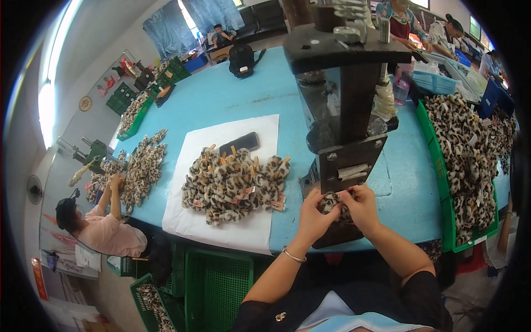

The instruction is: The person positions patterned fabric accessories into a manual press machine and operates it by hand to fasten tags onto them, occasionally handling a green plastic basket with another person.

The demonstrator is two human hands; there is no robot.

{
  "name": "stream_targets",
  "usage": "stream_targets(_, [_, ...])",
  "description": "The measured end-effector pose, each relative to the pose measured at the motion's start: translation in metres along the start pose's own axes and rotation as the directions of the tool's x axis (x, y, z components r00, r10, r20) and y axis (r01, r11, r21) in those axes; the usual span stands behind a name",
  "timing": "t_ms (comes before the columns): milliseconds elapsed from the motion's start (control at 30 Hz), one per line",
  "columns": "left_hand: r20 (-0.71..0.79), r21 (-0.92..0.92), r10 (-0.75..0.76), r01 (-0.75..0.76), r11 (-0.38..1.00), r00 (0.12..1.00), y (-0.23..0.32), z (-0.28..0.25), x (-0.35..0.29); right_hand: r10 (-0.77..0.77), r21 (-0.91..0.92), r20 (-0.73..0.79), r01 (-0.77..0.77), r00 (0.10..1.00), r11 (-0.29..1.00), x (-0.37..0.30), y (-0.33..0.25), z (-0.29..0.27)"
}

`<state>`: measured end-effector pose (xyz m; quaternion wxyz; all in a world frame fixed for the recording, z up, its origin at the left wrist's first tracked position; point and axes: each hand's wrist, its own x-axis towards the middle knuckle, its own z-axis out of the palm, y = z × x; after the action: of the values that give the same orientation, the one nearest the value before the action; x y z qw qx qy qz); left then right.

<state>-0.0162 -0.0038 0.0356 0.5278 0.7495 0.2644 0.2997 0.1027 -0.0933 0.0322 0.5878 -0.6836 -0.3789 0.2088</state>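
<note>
A blue table [232,105] spreads beyond the grip. At its near edge, the left hand [315,214] and right hand [362,209] hold a spotted furry piece [330,202] between them, though the exact hold is hard to see. A dark press [358,99] rises just beyond; a furry pile [227,182] on white paper [188,226] lies left, a green crate [442,177] right.

The left grip [314,217] and right grip [363,210] hide much of the spotted plush piece [330,201]. The upper edge cuts off the press [357,99]. A plush heap [229,185] partly covers the phone [243,142]; print on the heap's tags [278,202] is too small to read. At near right, the dark rim crops another person's arm [504,232].
</note>
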Motion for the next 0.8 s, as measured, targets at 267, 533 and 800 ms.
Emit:
stream_targets(267, [0.055, -0.022, 0.025, -0.024, 0.999, 0.998, -0.019, -0.004, 0.003, -0.625, -0.245, -0.385, 0.578, 0.679, 0.778, 0.142, -0.192, -0.082])
stream_targets(533, [0.039, -0.018, 0.091, -0.09, 0.996, 0.995, -0.024, -0.004, 0.009, -0.453, -0.011, -0.507, 0.519, 0.733, 0.854, 0.153, -0.222, -0.086])
stream_targets(800, [0.065, -0.114, 0.064, -0.056, 0.992, 0.996, -0.017, -0.002, 0.008, -0.667, 0.002, -0.557, 0.804, 0.495, 0.594, 0.073, -0.221, -0.079])
